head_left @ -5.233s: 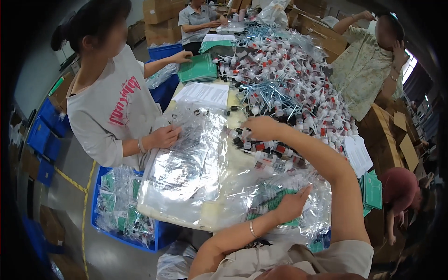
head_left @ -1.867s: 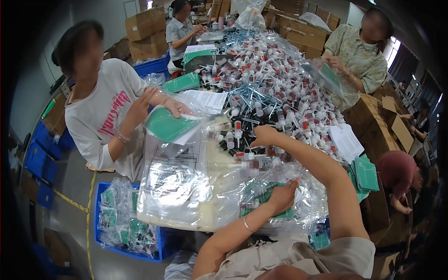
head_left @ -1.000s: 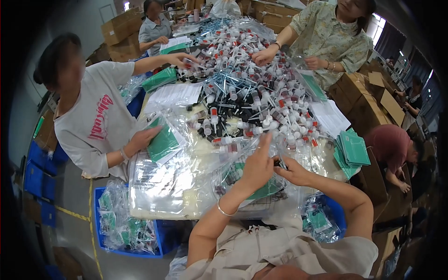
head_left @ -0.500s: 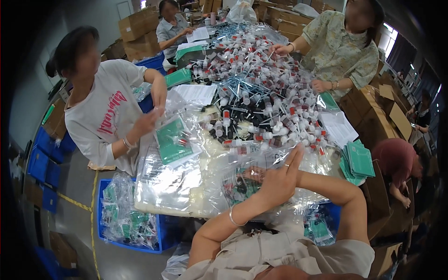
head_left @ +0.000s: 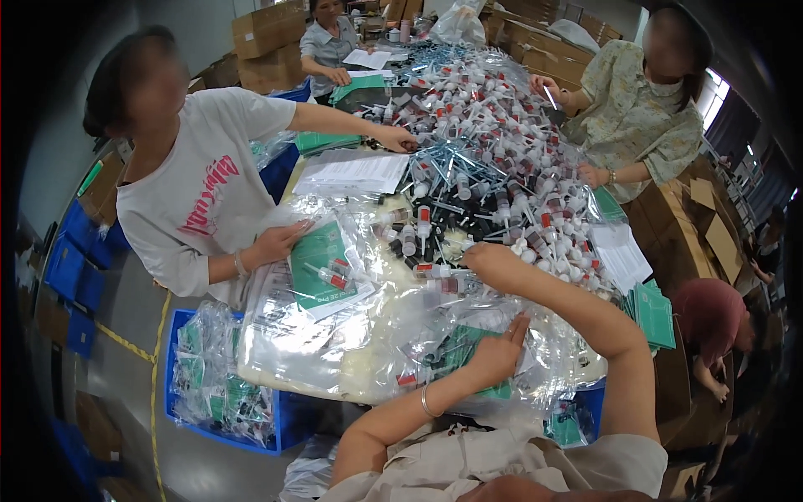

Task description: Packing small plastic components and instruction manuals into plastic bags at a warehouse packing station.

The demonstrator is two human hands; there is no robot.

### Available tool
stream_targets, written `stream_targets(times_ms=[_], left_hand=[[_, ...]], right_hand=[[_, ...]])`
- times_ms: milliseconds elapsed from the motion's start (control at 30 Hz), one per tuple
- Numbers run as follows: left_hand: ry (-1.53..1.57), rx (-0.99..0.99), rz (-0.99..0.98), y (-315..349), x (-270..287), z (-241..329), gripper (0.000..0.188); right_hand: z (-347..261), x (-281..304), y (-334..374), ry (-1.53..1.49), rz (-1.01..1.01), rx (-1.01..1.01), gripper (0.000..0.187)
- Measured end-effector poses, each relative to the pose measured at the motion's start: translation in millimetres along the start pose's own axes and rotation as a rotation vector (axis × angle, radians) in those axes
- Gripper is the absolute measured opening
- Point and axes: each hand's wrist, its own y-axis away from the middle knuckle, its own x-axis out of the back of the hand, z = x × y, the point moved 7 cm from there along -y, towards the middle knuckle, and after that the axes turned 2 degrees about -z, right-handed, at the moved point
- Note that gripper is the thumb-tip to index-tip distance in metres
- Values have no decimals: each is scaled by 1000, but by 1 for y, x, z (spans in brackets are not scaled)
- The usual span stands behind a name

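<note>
My left hand (head_left: 499,358), with a bangle on its wrist, is closed on a clear plastic bag (head_left: 410,356) at the near table edge. Its fingers point up and right, and the thumb side is partly hidden. Through the bag show a green card (head_left: 458,347) and small red and dark parts. My right hand (head_left: 495,266) reaches over the bag to the near edge of a heap of small white-capped bottles (head_left: 544,180). Its fingers curl inward; what they hold, if anything, is hidden. A clear bottle (head_left: 447,286) lies just below it.
At left a co-worker's hand (head_left: 280,243) holds a bagged green card (head_left: 322,268); the other reaches to blue sticks (head_left: 456,163). Two more people work around the table. Green cards (head_left: 651,314) and papers (head_left: 621,253) lie right. A blue bin (head_left: 288,418) of filled bags stands below.
My hands have parted: the left moved down with the bag, the right went to the heap's edge. The co-worker at left has stretched an arm toward the blue sticks.
</note>
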Motion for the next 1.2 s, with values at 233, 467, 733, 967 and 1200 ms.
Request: stream_targets(times_ms=[233, 467, 733, 967, 1200], left_hand=[[44, -44, 6, 5, -6, -7, 73], [75, -43, 31, 5, 4, -5, 72], [99, -69, 72, 4, -4, -9, 69], [74, 46, -84, 1, -8, -11, 73], [66, 34, -58, 3, -5, -11, 72]], right_hand=[[18, -36, -29, 542, -148, 143, 8], [22, -35, -32, 656, -204, 97, 9], [29, -34, -27, 543, -261, -55, 10], [19, -15, -19, 130, -197, -183, 11], [29, -31, -15, 120, -300, -55, 18]])
